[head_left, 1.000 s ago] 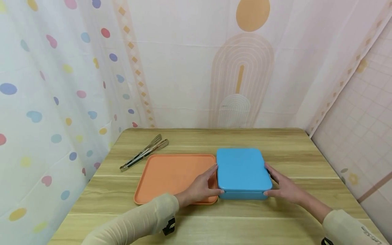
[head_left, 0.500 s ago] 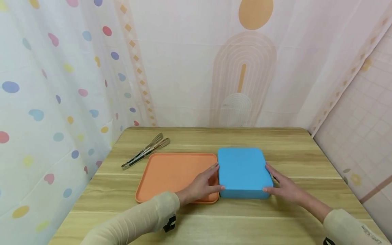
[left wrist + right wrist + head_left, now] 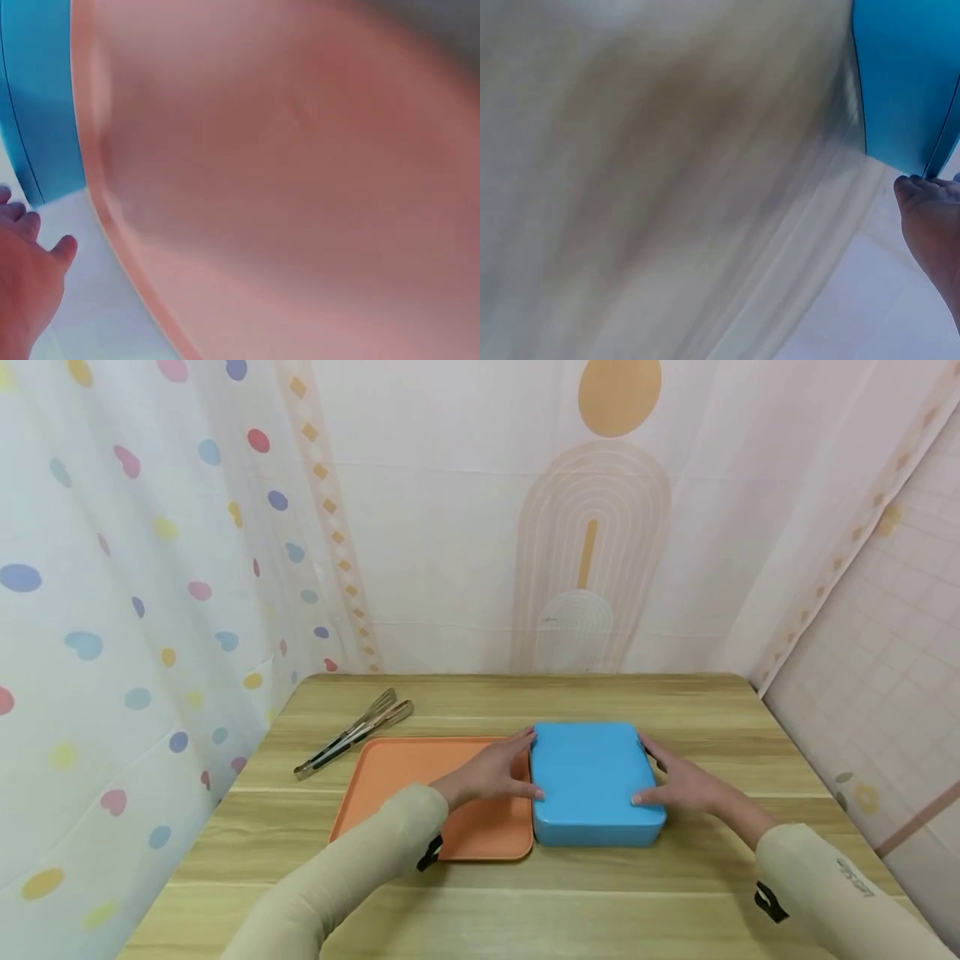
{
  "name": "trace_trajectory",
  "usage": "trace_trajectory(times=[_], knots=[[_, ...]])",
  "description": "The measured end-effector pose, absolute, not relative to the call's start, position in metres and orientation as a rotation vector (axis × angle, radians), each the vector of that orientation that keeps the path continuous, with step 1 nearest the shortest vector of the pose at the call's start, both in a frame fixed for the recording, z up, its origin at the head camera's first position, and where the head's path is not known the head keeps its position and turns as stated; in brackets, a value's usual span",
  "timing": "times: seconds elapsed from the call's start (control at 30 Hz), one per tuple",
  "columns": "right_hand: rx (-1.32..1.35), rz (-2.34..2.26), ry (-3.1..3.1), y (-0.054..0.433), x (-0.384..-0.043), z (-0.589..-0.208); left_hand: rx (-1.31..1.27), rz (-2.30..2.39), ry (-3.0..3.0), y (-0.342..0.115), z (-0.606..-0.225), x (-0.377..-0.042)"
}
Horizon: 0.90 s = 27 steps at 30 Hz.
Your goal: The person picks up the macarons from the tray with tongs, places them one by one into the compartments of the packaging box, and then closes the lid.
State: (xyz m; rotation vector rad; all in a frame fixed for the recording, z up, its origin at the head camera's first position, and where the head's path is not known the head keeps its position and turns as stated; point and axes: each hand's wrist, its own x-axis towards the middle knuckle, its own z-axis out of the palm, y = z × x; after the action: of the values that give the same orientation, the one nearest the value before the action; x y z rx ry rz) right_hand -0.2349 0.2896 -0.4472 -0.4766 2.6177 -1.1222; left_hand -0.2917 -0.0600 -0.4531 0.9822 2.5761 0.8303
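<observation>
A square blue lidded box (image 3: 592,777) sits on the wooden table, its lid level, with a thin seam along its side in both wrist views. My left hand (image 3: 495,770) is at its left side, fingers extended toward the far left corner and thumb at the lid's edge, over an orange tray (image 3: 480,839). At the right side, my right hand (image 3: 678,783) reaches to the far right corner with its thumb on the lid's edge. In the right wrist view the fingertips (image 3: 909,184) meet the end of the box.
Metal tongs (image 3: 352,735) with black handle parts lie at the back left, just beyond the tray. The tray's right rim runs close along the box. Curtains (image 3: 450,568) hang behind the table (image 3: 600,902) and on both sides.
The lid's front edge has gone down, closing the gap seen at the front. Both hands have then slid from the front corners to the box's far half.
</observation>
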Motion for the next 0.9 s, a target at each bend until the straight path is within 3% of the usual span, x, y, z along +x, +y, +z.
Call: trace_trajectory(times=[0.9], knots=[[-0.454, -1.203, 2.528, 0.296, -0.239, -0.451, 1.01, 0.739, 2.511, -0.052, -0.46, -0.307]])
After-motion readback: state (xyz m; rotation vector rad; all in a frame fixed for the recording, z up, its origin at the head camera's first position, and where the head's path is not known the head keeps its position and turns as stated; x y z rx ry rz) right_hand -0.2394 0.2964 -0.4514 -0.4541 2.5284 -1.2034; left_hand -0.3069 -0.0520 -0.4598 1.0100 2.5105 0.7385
